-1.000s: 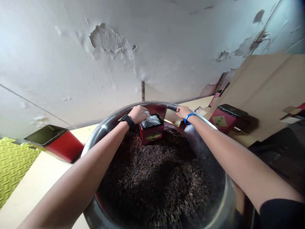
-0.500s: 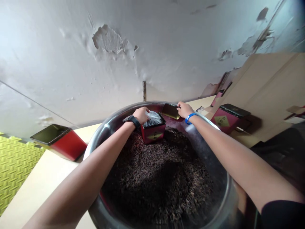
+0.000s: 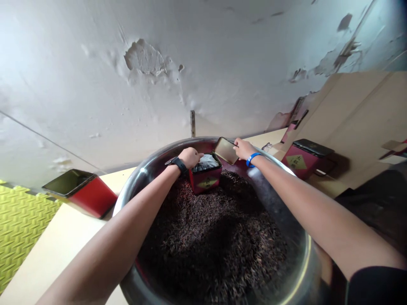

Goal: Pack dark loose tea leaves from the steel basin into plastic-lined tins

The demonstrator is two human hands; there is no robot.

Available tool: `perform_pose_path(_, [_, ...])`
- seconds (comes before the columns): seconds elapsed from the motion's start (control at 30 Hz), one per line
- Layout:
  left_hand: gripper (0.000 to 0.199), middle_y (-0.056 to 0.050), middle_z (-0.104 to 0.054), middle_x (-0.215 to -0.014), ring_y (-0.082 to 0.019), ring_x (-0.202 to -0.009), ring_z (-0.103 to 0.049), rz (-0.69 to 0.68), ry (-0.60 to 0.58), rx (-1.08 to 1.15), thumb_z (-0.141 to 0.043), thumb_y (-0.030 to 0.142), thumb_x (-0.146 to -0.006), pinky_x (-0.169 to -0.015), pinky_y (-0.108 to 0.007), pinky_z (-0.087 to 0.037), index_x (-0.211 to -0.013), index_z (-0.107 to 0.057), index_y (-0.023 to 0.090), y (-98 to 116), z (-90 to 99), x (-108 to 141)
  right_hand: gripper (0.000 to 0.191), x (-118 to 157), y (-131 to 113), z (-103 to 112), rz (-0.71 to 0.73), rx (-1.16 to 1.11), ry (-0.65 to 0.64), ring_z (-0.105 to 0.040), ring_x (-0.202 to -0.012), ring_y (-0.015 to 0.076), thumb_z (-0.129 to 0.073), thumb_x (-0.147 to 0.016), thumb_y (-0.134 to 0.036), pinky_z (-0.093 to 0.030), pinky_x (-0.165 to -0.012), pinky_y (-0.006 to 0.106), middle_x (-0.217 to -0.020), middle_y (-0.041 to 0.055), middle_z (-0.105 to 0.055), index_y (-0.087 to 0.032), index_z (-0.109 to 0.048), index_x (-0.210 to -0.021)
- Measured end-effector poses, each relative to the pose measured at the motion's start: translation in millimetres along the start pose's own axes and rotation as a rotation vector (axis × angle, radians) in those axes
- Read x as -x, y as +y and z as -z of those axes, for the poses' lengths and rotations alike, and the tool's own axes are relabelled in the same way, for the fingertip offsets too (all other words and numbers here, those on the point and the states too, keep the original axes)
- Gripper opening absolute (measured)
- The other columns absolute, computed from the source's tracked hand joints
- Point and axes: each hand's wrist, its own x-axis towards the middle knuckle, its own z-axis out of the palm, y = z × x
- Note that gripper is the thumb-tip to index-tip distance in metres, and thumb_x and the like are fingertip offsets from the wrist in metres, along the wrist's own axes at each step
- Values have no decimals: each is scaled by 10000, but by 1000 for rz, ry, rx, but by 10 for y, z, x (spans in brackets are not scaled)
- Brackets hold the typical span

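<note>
Lid (image 3: 226,150) now tilted over basin (image 3: 143,173), peeling wall (image 3: 143,59) behind.

A small red square tin (image 3: 205,179) stands upright in a bed of dark loose tea leaves (image 3: 216,237), at the far side of a large round metal basin (image 3: 140,173). A gold diamond label marks its front face. Its top is open, and a clear plastic liner (image 3: 206,161) is bunched inside its mouth. Just beside it to the right, its flat lid (image 3: 226,150) is tilted, with the shiny golden inner side showing.
</note>
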Motion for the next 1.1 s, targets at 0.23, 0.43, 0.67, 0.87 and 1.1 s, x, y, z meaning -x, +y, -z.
perform_pose_path(0.23, [428,-109,-608,-979,-196,-872,-549,-36,28,-104,-640,292,-648,-714,-258,-413,-1024,-546,113,-113,58,-19,199,41,-27,48,5,21,42,-535,-498,122,-431,-812,-258,-361,-536,228,-739,45,-620,-187,-502,-983])
perform_pose_path(0.43, [228,-147,-632,-803,-231,-776,-572,-33,-11,-362,-579,246,-683,-656,-297,-419,-840,-642,93,-42,117,46,163,74,-72,82,30,46,86,-546,-594,140,-452,-797,-242,-350,-567,233,-761,55,-617,-188,-520,-934])
perform_pose_path(0.67, [247,-74,-578,-952,-182,-848,-534,-179,157,-364,-435,125,-729,-701,-279,-393,-849,-639,198,6,63,123,168,65,-63,83,56,60,131,-547,-654,170,-451,-793,-250,-338,-572,249,-777,68,-620,-194,-527,-932])
perform_pose_path(0.87, [293,-73,-505,-1049,-166,-824,-522,-292,245,-346,-380,150,-779,-728,-287,-393,-889,-647,198,-73,38,102,227,112,-160,95,183,-38,281,-563,-758,193,-388,-835,-267,-362,-634,254,-837,75,-634,-194,-503,-1016])
perform_pose_path(1.1, [314,-85,-552,-1011,-163,-861,-522,-234,279,-194,-396,126,-712,-794,-262,-399,-875,-663,153,-109,-41,29,323,229,-360,62,363,-82,297,-573,-872,199,-373,-833,-229,-387,-741,264,-998,74,-632,-180,-504,-1124])
